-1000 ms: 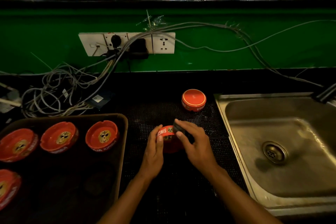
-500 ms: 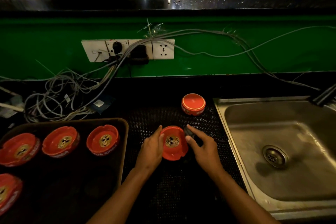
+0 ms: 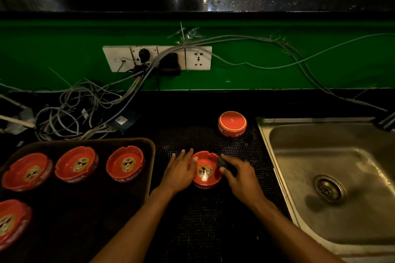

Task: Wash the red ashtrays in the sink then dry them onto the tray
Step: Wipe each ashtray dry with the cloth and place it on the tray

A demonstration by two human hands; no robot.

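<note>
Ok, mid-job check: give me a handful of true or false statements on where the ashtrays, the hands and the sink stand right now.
1. Four ashtrays sit on the tray. True.
2. The ashtray between the hands lies upside down. False: it sits opening up, its gold emblem showing.
3. The ashtray near the sink is upside down on the mat. True.
4. The right hand is empty. False: it grips a dark cloth or sponge at the ashtray's rim.
5. An ashtray lies in the sink. False: the basin holds none.
6. The left hand rests against the ashtray, fingers straight. True.
</note>
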